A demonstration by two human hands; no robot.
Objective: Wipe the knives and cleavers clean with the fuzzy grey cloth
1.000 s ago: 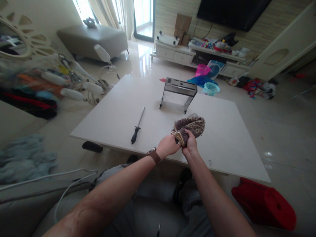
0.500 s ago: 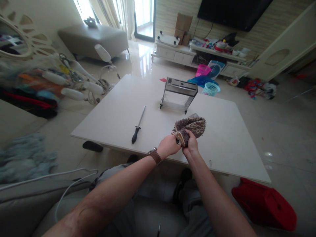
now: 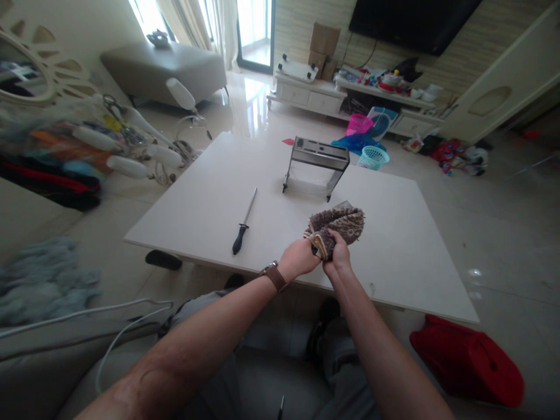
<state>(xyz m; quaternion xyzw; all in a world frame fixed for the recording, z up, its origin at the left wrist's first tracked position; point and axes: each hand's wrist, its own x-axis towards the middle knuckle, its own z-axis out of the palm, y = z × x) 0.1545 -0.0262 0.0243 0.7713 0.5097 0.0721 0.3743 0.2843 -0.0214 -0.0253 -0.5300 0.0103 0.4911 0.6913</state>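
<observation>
My left hand [image 3: 301, 257], with a brown watch strap at its wrist, is closed round the dark handle of a knife. Most of that knife is covered by a brown leopard-patterned towel [image 3: 345, 224]; a flat grey corner of its blade [image 3: 345, 204] shows past the far edge. My right hand [image 3: 340, 255] grips the folded towel round the blade, thumb on top, right beside my left hand. To the left on the white table [image 3: 188, 204] lies a sharpening steel [image 3: 245, 224] with a black handle. Beyond the towel stands a knife block [image 3: 321, 153] with slots and clear sides.
A narrow metal tip [image 3: 282, 402] shows at the bottom edge, below my arms. On the floor at right is a red bag-like object [image 3: 470, 361]. A lamp with white shades [image 3: 164, 154] stands left of the table. Baskets [image 3: 374, 157] are past its far edge.
Both hands keep the same hold on the knife and towel, with hardly any movement. The whole view has shifted very slightly.
</observation>
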